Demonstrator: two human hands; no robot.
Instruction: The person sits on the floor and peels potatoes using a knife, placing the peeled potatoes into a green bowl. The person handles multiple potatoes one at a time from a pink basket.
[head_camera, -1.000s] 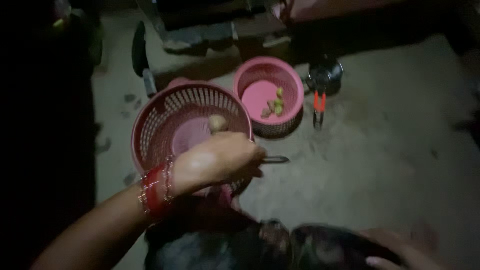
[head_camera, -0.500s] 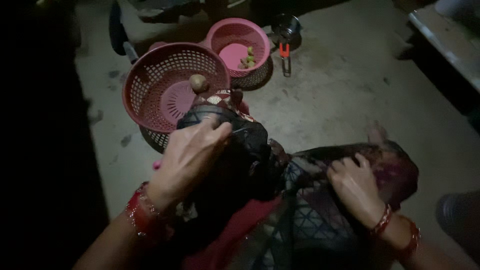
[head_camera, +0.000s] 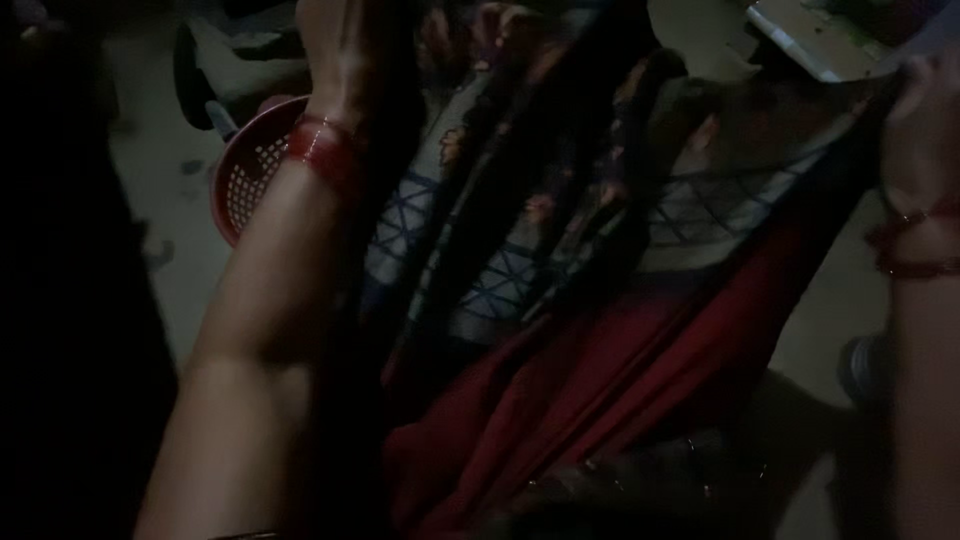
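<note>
A dark patterned cloth (head_camera: 560, 230) with a red border (head_camera: 620, 380) is stretched up in front of me between both arms. My left hand (head_camera: 345, 55) is raised at the top of the view with red bangles on the wrist. It holds the cloth's left end, and its fingers are partly cut off by the frame. My right hand (head_camera: 925, 105), also with bangles, grips the cloth's upper right edge at the far right. The scene is very dark.
A red slotted plastic basket (head_camera: 245, 180) shows partly behind my left forearm on the concrete floor (head_camera: 165, 200). A flat pale board edge (head_camera: 810, 40) lies at the top right. The cloth hides the smaller pink basket and the tongs.
Both hands have lifted the cloth from my lap and spread it wide. The camera has tilted, and the cloth now covers most of the baskets and floor.
</note>
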